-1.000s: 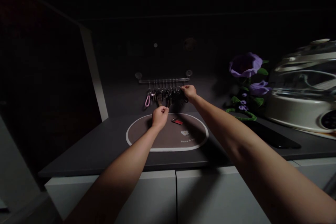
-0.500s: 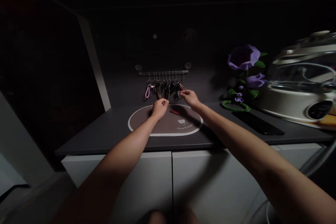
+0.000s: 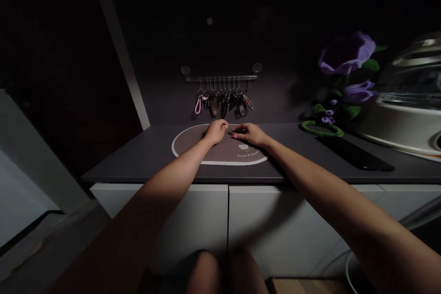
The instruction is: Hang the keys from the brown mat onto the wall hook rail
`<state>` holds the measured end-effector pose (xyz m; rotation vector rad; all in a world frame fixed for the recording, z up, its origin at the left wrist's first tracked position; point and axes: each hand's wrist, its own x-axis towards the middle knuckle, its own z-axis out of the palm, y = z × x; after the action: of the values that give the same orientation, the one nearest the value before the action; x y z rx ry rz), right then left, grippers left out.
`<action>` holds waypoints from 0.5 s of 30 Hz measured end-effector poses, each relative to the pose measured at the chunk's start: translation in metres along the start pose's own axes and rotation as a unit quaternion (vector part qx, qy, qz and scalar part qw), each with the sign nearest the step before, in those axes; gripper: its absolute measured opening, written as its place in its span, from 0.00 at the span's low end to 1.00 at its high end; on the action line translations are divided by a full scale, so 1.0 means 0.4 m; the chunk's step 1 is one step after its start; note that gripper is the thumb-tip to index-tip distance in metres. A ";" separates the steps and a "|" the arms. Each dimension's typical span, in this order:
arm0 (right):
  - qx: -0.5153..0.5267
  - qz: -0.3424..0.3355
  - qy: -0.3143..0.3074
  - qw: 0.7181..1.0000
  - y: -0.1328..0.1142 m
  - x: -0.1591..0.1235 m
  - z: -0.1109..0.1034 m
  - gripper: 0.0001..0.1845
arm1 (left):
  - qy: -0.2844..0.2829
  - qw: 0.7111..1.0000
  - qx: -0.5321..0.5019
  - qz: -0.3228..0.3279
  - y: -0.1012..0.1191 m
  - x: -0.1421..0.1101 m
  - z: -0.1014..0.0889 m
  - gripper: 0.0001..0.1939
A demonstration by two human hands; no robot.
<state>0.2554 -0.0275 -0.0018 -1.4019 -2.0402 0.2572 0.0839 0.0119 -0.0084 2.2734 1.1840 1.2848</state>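
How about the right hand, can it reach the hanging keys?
Probably yes: the right hand is just below the hanging keys, and nothing seems to stand between them.

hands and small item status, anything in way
Left hand, right hand low over brown oval mat, close together. Small dark item at right fingertips, grip unclear. Keys hang on wall rail above, apart from hands.

Head-worn view, facing forward and down, over dark countertop (image 3: 131, 165)
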 end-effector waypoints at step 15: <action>-0.041 -0.055 -0.024 0.997 0.006 0.026 0.016 0.11 | -0.037 0.997 0.060 0.021 -0.040 0.004 0.026 0.13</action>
<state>0.2512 -0.0160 -0.0038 -1.3379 -2.1810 0.1631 0.0844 0.0248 -0.0225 2.4217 1.2250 1.1631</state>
